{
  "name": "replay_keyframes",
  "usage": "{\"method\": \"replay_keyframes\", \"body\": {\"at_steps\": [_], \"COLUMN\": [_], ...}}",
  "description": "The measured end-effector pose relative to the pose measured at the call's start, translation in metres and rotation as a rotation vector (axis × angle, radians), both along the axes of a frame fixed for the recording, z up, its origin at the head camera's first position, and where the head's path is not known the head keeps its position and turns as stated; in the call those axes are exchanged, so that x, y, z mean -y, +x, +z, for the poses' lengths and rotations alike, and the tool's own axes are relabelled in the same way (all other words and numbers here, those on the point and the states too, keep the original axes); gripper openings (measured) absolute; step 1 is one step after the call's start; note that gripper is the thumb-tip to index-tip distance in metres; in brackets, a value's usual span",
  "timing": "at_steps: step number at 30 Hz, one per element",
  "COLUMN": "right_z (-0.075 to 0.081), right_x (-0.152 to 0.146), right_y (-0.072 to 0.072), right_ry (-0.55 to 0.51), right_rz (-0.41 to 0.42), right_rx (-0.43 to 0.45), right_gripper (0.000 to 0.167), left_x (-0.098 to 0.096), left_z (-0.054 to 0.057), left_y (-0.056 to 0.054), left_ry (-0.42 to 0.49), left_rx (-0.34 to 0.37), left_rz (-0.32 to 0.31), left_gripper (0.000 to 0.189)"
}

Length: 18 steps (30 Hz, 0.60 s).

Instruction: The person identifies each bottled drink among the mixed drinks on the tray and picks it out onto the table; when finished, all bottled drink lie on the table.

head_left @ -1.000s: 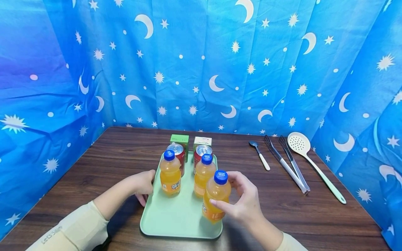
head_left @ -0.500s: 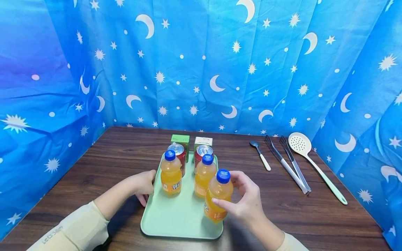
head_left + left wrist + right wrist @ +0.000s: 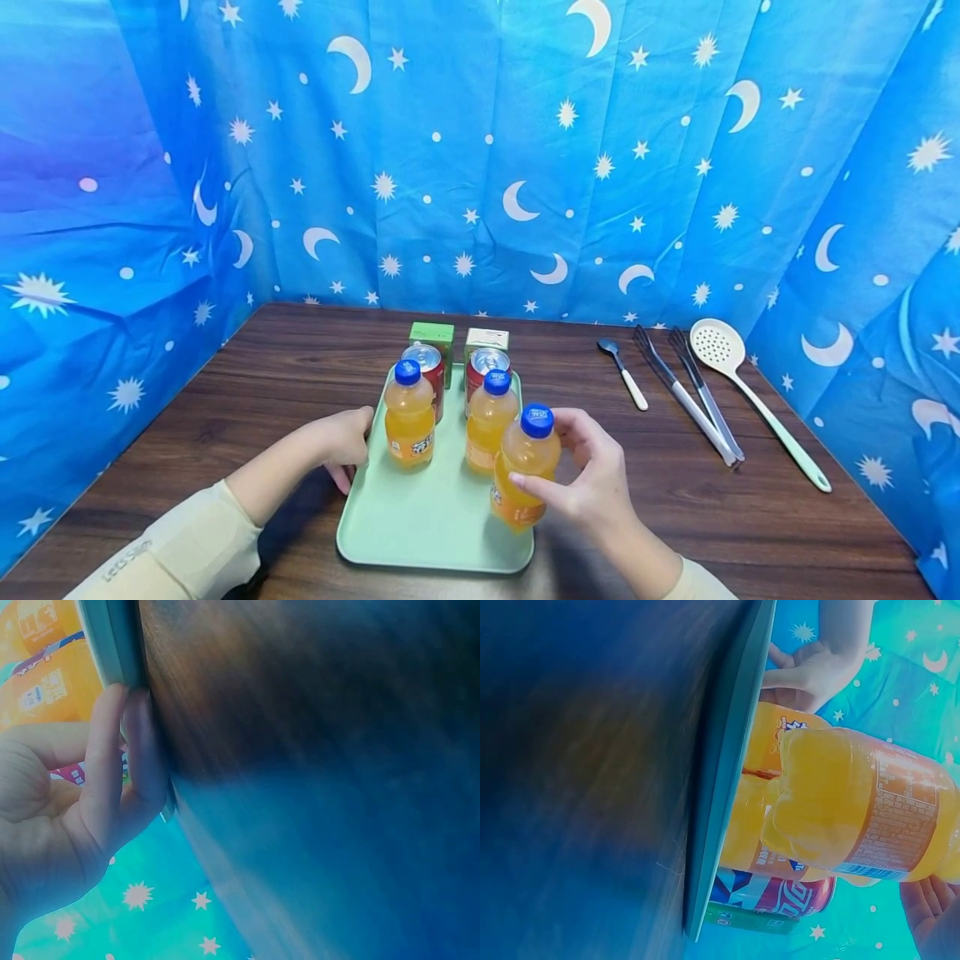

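While the left hand (image 3: 345,442) grips the left rim of the tray (image 3: 412,529), the left bottle (image 3: 409,427) and middle bottle (image 3: 489,429) stand on it. Held bottle (image 3: 525,467) is over the tray's near right corner, base looks off the surface, long axis almost upright, cap up; right hand (image 3: 596,483) is nearer, thumb and fingers round it from the right.

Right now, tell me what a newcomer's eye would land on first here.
Probably the bright blue cloth with white moons and stars, which fills the background behind the dark wooden table. Next, likely, the blue-capped orange bottle held in the right hand at the near right of the green tray. Two similar bottles stand farther back on that tray.
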State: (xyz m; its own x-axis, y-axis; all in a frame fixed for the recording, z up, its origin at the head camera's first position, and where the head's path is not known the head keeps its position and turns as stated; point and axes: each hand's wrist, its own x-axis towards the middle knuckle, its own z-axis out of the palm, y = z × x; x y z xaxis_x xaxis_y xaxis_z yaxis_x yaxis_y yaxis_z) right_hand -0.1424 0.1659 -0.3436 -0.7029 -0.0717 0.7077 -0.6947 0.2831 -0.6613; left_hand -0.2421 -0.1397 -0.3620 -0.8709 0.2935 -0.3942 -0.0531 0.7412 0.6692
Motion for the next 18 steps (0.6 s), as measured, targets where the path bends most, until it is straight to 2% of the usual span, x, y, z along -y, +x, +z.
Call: {"method": "replay_keyframes", "body": {"at_steps": [18], "right_z": [0.0029], "right_x": [-0.003], "right_y": [-0.0013], "right_ry": [-0.019], "right_rz": [-0.036], "right_rx": [0.004], "right_gripper": [0.057], "left_x": [-0.0001], "left_z": [0.0015], "left_y": [0.0024], "left_ry": [0.001], "left_rx": [0.002], "left_rz": [0.004], "left_gripper": [0.041]}}
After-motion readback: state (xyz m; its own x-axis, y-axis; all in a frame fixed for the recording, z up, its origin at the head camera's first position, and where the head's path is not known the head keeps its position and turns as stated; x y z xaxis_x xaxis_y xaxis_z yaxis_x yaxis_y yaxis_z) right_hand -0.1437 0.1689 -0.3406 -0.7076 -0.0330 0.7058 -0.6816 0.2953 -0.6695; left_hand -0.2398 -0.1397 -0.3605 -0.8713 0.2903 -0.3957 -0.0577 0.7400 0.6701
